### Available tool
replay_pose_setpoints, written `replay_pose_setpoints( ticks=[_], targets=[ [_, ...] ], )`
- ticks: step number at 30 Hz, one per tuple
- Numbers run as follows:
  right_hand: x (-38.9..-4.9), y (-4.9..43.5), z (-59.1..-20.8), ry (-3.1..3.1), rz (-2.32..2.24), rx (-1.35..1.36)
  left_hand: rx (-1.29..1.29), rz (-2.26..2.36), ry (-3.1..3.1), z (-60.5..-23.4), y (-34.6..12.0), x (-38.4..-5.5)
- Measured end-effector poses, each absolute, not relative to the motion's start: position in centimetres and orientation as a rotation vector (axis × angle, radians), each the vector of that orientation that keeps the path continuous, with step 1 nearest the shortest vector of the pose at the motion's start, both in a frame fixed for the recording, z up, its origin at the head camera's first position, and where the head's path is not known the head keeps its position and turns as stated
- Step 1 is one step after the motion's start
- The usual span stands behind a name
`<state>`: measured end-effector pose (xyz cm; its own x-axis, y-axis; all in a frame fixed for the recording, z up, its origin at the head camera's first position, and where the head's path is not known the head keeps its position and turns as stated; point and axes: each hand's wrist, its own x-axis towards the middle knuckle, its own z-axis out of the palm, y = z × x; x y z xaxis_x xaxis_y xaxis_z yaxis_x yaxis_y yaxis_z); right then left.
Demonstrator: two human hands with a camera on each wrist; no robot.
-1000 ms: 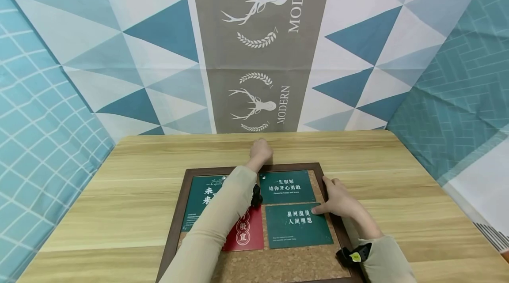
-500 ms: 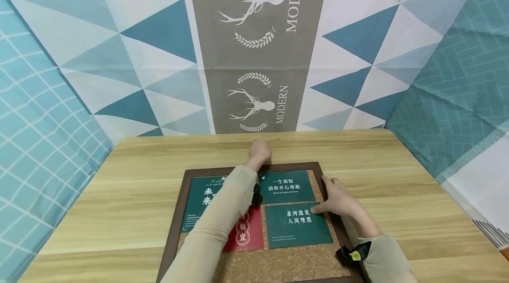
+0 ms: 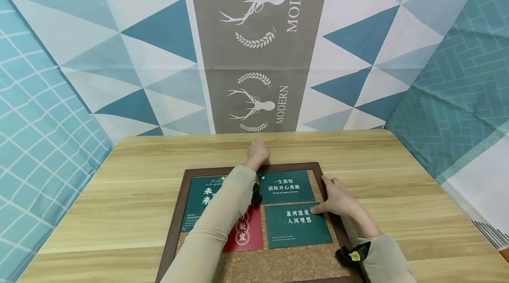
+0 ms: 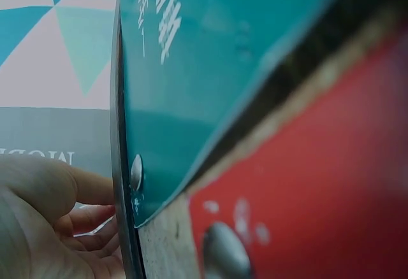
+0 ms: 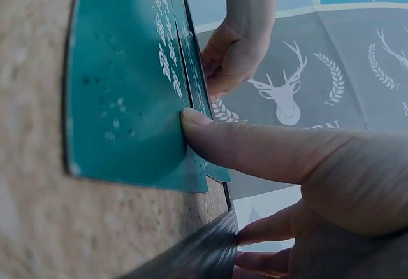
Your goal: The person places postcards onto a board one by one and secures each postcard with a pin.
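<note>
A cork board (image 3: pixel 294 265) in a dark brown wooden frame (image 3: pixel 175 230) lies in front of me. My right hand (image 3: pixel 338 199) grips its right side, thumb pressing on the lower right green card (image 3: pixel 298 232) and fingers at the frame's outer edge. The left forearm crosses the board, and my left hand (image 3: pixel 258 152) is just past the far frame edge. Its fingers are curled against the frame's far side in the left wrist view, where their tips are hidden; I cannot tell whether they hold anything. A silver thumbtack (image 4: pixel 136 172) pins a green card (image 4: pixel 185 94) close by.
Another green card (image 3: pixel 199 203) is at the board's upper left, and one more green card (image 3: pixel 288 190) at its upper right. A red card (image 3: pixel 254 228) lies partly under the left sleeve (image 3: pixel 210 234). Wood-grain table (image 3: pixel 111 203) surrounds the board; a patterned cloth (image 3: pixel 254 53) hangs behind.
Both hands and the board keep their places. My left hand has shifted very slightly left at the far frame edge.
</note>
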<state>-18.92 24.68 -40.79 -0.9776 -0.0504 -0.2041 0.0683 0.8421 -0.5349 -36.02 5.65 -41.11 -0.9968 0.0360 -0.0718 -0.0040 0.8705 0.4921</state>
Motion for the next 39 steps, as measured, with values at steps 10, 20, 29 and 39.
replay_pose_setpoints(
  ticks=[10, 20, 29, 39],
  targets=[
    [-18.9, 24.7, -40.8, 2.81, -0.831, 0.007, 0.039, 0.783, 2.952, -40.9, 5.5, -35.8],
    [-18.8, 24.6, -40.8, 2.797, -0.854, 0.006, 0.201, 0.735, 2.965, -40.6, 4.9, -35.8],
    [-18.9, 24.7, -40.9, 2.799, -0.848, 0.0, 0.312, 0.728, 2.93, -40.1, 4.6, -35.6],
    [-18.9, 24.7, -40.9, 2.795, -0.843, 0.008, 0.365, 0.686, 2.945, -38.5, 4.3, -34.7]
  ],
)
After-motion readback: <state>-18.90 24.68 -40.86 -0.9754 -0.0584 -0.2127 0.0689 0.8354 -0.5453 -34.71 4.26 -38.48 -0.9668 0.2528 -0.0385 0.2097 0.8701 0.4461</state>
